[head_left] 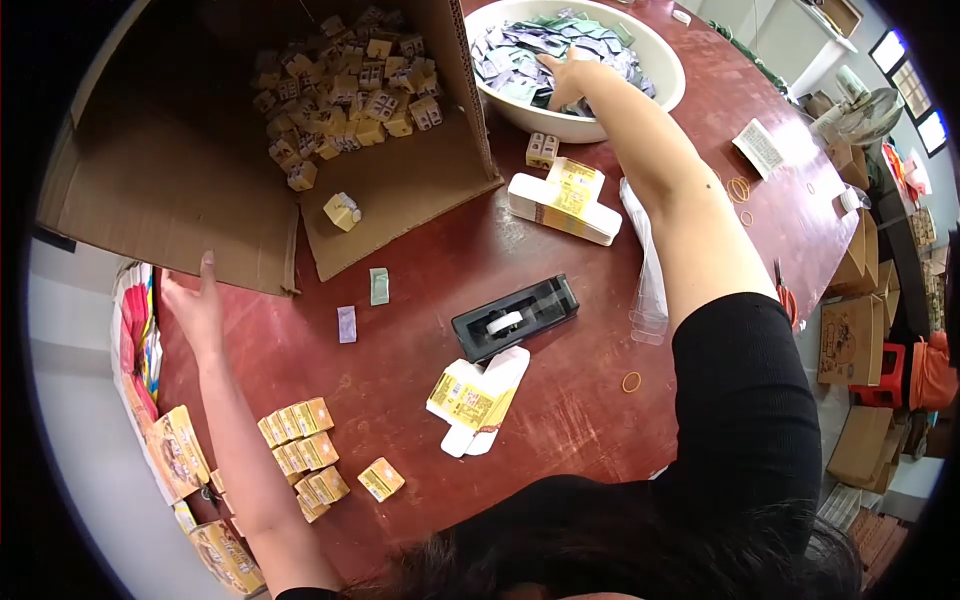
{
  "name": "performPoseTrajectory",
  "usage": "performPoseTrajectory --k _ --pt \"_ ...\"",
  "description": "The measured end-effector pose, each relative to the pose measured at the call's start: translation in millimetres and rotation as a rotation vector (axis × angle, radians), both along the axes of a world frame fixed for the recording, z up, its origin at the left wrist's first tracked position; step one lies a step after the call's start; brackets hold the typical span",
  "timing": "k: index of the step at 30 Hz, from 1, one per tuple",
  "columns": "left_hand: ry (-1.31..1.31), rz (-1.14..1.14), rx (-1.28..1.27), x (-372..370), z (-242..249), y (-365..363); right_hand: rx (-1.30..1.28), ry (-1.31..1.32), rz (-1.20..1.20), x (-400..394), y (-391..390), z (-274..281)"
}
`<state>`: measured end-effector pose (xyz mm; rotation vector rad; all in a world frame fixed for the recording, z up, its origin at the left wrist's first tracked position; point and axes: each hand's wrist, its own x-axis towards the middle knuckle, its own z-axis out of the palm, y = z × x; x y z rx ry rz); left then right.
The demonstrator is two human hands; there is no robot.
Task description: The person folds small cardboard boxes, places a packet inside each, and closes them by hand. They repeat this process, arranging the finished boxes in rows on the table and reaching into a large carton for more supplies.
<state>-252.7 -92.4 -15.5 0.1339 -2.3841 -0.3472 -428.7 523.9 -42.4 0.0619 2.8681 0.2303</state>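
Right fingers (553, 66) touch sachets (510, 55); cartons (852, 340) stand beside the red table (590, 345).

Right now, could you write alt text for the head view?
A person's right hand reaches into a white basin of small packets; the left hand touches an open cardboard box of yellow packs. The table is red.

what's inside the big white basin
The basin holds a heap of small flat packets, mostly pale purple and green. The right hand is reaching in among them. The lower layers, the basin's bottom and whatever lies under the hand are covered.
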Motion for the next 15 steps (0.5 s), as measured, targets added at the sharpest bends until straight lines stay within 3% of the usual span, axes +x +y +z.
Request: performPoseTrajectory --k 1,4,5,7,11,15 --pt "0.002 -0.005 -0.004 6.0 4.2 15.0 -0.015 0.026 -0.027 14.9 -8.2 12.5" --pt "0.357 0.027 0.067 39.4 19.4 92.8 -0.014 0.018 0.018 6.4 -0.5 9.9" --pt "0.357 0.030 0.070 49.0 21.7 111.6 -0.010 0.019 -0.013 11.4 -5.8 14.2" --pt "0.348 -0.186 -0.149 67.8 25.2 145.5 0.001 0.047 -0.021 6.5 -4.6 6.0" --pt "0.201 -0.425 -0.091 103.4 28.2 178.8 -0.032 0.088 -0.059 0.6 7.8 -4.4" --pt "0.120 -0.502 -0.048 136.4 29.4 167.1 -0.078 0.263 0.036 -0.4 17.7 -9.7"
